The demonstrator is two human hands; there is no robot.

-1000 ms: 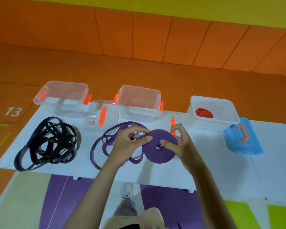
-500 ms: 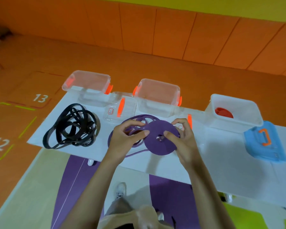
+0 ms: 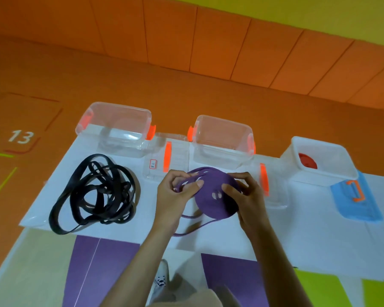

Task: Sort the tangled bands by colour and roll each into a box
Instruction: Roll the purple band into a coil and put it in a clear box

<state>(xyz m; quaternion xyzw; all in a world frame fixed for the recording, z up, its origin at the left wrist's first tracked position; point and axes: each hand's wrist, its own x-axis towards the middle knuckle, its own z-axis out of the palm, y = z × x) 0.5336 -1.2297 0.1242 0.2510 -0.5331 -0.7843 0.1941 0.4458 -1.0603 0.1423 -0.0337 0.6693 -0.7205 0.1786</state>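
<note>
- Our right hand (image 3: 247, 196) grips the purple roll (image 3: 211, 202) at its 3 o'clock edge, over the table (image 3: 319, 235); our left hand (image 3: 175, 193) pinches its loose strands at 9 o'clock.
- The black bands (image 3: 98, 193) lie tangled farther out at 9 o'clock.
- 1 clear box (image 3: 222, 134) stands at 12 o'clock.
- At 2 o'clock, the white box (image 3: 324, 176) holds 1 red roll (image 3: 307, 161).
</note>
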